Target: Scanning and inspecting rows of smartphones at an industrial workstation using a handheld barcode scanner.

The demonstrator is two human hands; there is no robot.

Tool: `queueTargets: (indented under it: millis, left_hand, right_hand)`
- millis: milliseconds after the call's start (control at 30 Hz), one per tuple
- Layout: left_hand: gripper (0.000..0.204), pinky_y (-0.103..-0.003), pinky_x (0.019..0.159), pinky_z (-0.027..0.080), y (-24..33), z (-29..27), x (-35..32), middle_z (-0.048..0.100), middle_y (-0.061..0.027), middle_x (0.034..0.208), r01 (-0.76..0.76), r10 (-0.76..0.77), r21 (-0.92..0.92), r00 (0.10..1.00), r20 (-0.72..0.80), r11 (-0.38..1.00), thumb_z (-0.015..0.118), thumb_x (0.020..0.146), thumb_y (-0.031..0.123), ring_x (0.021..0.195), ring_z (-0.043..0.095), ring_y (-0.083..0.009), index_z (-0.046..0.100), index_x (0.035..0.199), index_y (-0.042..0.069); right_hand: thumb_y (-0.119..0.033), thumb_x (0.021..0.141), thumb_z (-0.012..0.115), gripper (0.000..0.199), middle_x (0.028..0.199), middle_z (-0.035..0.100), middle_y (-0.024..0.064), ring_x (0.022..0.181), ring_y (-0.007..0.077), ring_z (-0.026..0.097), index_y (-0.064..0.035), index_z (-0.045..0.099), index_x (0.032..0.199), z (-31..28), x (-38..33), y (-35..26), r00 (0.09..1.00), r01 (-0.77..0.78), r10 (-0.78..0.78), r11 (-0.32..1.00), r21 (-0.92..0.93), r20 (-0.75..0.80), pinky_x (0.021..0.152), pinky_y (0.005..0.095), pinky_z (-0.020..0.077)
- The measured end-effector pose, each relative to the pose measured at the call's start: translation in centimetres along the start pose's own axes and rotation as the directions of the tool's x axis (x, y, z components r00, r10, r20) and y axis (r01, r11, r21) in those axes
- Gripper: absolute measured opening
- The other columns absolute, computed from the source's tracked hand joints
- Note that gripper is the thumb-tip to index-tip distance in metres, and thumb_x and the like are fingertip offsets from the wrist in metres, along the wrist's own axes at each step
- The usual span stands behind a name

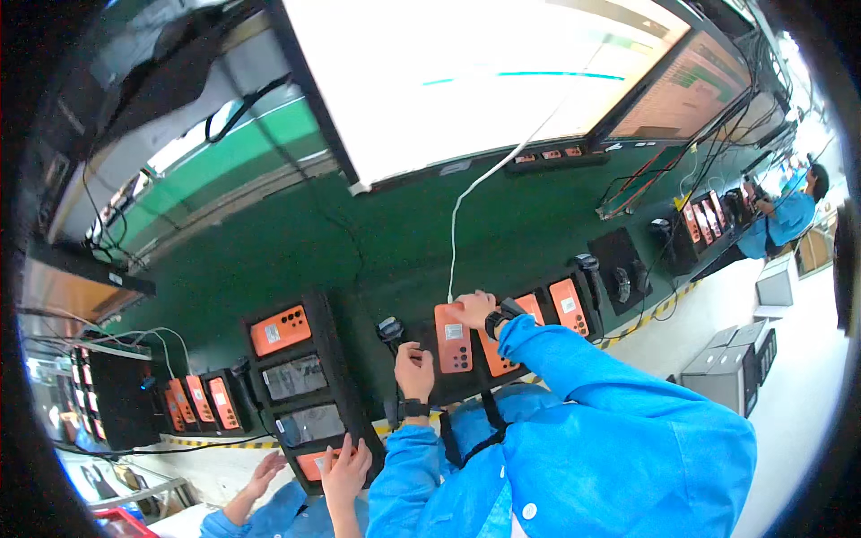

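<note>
Black tray [467, 386] in front of you holds orange phones [567, 305]; leftmost phone [454, 348] has a white cable [454, 233] at its top end. Left tray [335, 359]: orange at both ends, two dark phones [296, 378] between. Your hands are apart: right hand [473, 310] on leftmost phone's top, can't tell if gripping; left hand [414, 371] half-curled beside the scanner [391, 330], contents hidden.

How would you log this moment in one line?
Right hand: at far end of orange phone, beside white cable | Left hand: near black scanner
</note>
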State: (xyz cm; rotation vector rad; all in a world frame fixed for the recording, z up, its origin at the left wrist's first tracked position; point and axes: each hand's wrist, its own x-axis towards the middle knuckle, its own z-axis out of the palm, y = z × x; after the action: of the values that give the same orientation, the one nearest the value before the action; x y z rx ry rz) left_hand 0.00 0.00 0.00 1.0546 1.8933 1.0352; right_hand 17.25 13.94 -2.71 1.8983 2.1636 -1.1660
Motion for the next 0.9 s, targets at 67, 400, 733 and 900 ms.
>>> queueTargets:
  millis: [67, 400, 733, 900]
  left_hand:
    - [0.034, -0.033, 0.068, 0.049, -1.5, -0.9, 1.1, 0.061, -0.011, 0.091, -0.031, 0.037, 0.118, 0.998, -0.049, 0.993, 0.068, 0.072, 0.012, 0.076, 0.06, -0.0227, 0.056, 0.102, 0.004]
    - [0.033, -0.03, 0.078, 0.05, 1.9, 9.6, -4.0, 0.066, -0.0082, 0.097, 0.012, 0.008, -0.214, 0.996, 0.093, 0.977, 0.062, 0.082, 0.001, 0.088, 0.062, -0.0149, 0.057, 0.114, 0.001]
    - [0.027, -0.034, 0.075, 0.05, 3.2, 10.3, -7.0, 0.067, -0.0151, 0.095, 0.042, -0.045, -0.053, 0.997, -0.066, 0.998, 0.064, 0.085, 0.014, 0.087, 0.066, -0.0265, 0.059, 0.11, 0.005]
    - [0.029, -0.033, 0.072, 0.05, 4.7, 9.3, -7.4, 0.065, -0.0173, 0.09, -0.098, 0.1, -0.162, 0.995, 0.004, 0.982, 0.059, 0.087, 0.011, 0.083, 0.066, -0.0275, 0.056, 0.115, 0.006]
  right_hand:
    - [-0.056, 0.076, 0.058, 0.055, 0.108, 0.06, 0.0167, 0.119, 0.0354, 0.044, -0.0105, 0.061, 0.107, 4.0, 0.6, -2.1, 0.986, 0.138, -0.134, 0.99, 0.032, -0.094, 0.103, 0.0557, 0.022]
    - [-0.026, 0.09, 0.059, 0.035, 0.108, 0.051, 0.0101, 0.105, 0.0201, 0.049, -0.0021, 0.048, 0.114, 1.2, -6.0, 4.5, 0.867, 0.434, -0.473, 0.567, 0.7, -0.154, 0.091, 0.0331, 0.0403]
    - [-0.013, 0.088, 0.061, 0.017, 0.085, 0.048, 0.0006, 0.081, 0.0107, 0.047, -0.0088, 0.044, 0.085, 0.3, -8.9, 3.0, 0.916, 0.24, -0.396, 0.415, 0.877, -0.063, 0.073, 0.0261, 0.0406]
    - [-0.006, 0.086, 0.061, 0.017, 0.09, 0.049, 0.0038, 0.084, 0.0134, 0.049, -0.0072, 0.043, 0.084, 0.5, -9.9, 3.5, 0.909, 0.27, -0.408, 0.406, 0.873, -0.092, 0.074, 0.028, 0.0426]
